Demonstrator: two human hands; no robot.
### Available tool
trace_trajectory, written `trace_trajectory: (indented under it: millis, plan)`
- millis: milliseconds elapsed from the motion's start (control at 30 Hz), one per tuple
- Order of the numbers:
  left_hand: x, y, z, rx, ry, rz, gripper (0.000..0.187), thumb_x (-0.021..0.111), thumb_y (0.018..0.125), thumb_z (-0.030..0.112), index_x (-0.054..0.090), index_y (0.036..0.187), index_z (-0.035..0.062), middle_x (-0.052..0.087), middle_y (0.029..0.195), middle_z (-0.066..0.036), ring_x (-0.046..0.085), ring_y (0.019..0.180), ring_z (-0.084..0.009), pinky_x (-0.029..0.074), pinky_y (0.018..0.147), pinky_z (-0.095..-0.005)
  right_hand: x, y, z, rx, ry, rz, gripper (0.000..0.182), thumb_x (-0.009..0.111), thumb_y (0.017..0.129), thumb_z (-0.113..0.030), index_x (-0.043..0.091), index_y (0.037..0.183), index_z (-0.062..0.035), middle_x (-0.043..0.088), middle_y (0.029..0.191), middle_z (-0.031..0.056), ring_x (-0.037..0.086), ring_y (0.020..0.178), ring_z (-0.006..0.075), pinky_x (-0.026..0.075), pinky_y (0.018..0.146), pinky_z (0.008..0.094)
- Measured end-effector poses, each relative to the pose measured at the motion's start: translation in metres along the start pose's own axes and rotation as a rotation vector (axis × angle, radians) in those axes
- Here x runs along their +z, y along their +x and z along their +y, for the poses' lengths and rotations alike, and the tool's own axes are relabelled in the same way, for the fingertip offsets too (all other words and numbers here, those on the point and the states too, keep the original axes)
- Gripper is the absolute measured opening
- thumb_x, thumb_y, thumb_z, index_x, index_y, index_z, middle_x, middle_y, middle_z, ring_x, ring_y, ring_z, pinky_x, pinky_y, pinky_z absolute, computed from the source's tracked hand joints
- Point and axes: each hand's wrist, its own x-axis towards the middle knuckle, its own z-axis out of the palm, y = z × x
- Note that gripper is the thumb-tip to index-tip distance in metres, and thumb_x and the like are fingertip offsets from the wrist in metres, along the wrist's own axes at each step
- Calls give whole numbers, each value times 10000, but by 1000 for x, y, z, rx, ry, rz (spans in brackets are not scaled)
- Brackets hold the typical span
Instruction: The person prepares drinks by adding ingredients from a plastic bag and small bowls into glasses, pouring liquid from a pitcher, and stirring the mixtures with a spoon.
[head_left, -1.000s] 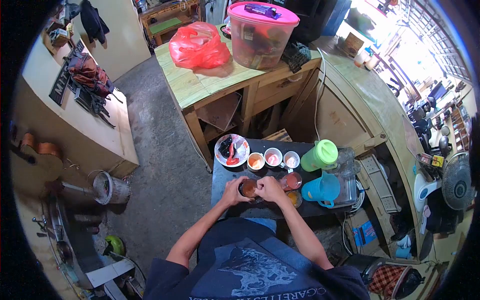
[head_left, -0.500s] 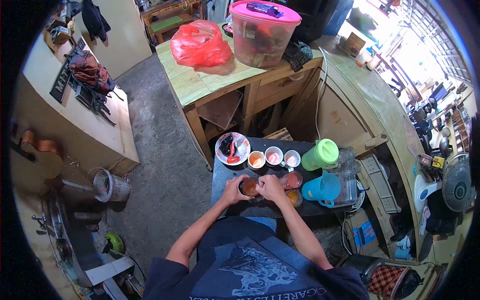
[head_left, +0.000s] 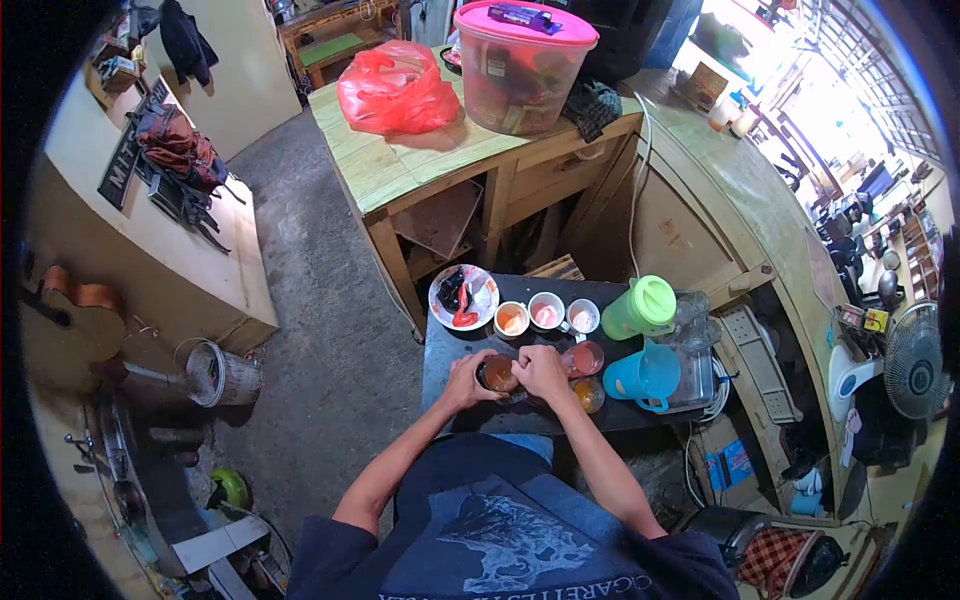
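My left hand (head_left: 467,381) is wrapped around a glass of brown drink (head_left: 498,373) on the dark low table (head_left: 450,345). Closed at the rim of that glass is my right hand (head_left: 541,376); whatever its fingers pinch is hidden. Just right of it stand a glass of reddish drink (head_left: 583,359) and a glass of orange drink (head_left: 589,396). Behind the hands are a cup with orange contents (head_left: 511,319), a cup with pink contents (head_left: 546,311) and another pale cup (head_left: 583,316). A white bowl (head_left: 486,292) holds black and red wrappings.
A green lidded pitcher (head_left: 638,310) and a blue pitcher (head_left: 641,376) stand at the table's right, beside a clear tray (head_left: 695,385). Beyond rises a wooden counter (head_left: 365,175) bearing a red plastic bag (head_left: 395,90) and a pink-lidded tub (head_left: 522,75). A bucket (head_left: 225,375) sits left on the floor.
The view has shifted very slightly. Both hands stay at the glass of brown drink, and nothing else has visibly moved.
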Motion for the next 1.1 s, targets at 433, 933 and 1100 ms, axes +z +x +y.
trace_trajectory:
  millis: [433, 933, 1100]
  plan:
    - [-4, 0, 7, -39, 20, -24, 826, 889, 510, 378, 527, 1222, 167, 626, 1119, -78, 559, 1080, -305, 365, 925, -430, 2, 0, 11, 22, 120, -164, 259, 716, 657, -171, 537, 591, 4, 527, 548, 160, 534, 501, 249, 405, 491, 375]
    - [-1, -1, 1, -20, -5, -10, 841, 891, 500, 362, 522, 1233, 180, 616, 1119, -92, 553, 1072, -307, 356, 922, -432, 1, -3, 8, 37, 92, -140, 228, 690, 692, -163, 560, 604, 2, 566, 577, 180, 589, 523, 311, 431, 494, 399]
    - [1, 0, -4, 1, -5, -7, 837, 886, 511, 381, 522, 1237, 180, 611, 1113, -102, 547, 1057, -314, 357, 916, -425, -7, -5, -9, 76, 104, 73, 225, 683, 700, -141, 550, 599, 10, 536, 544, 175, 553, 488, 288, 420, 486, 375]
